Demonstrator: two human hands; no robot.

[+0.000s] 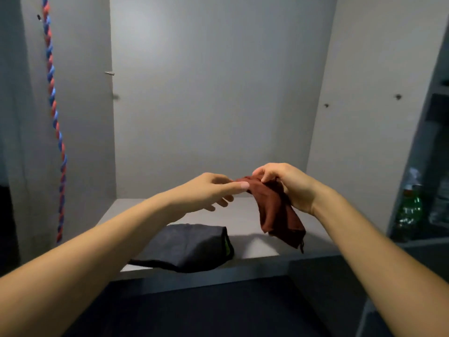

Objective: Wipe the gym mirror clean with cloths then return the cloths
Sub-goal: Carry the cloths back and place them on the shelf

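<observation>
1. Nearest the lens, the left forearm and the right forearm reach forward over a pale shelf set in a grey alcove.
2. At far left a red-and-blue twisted rope hangs down the wall, well clear of the work.
3. The left hand stretches towards the middle, thumb and forefinger nipping the near end of the red cloth. Its other fingers are loosely curled underneath and hold nothing.
4. Below that hand a dark grey cloth lies folded on the shelf, its front edge drooping over the lip.
5. The red cloth is in the air above the shelf, bunched at the top with its tail dangling free.
6. The right hand has its fingers curled round the bunched top of the red cloth and takes most of its weight.
7. At far right a green bottle stands on a neighbouring shelf.
8. No mirror is in view.
9. Risks, as I judge them:
   - The left pinch is slight, so a tug could pull the cloth free and let it swing.
   - The trailing tail could snag the grey cloth, which already overhangs, and drag it to the floor.
   - A wide sweep rightwards could knock the bottle.
</observation>
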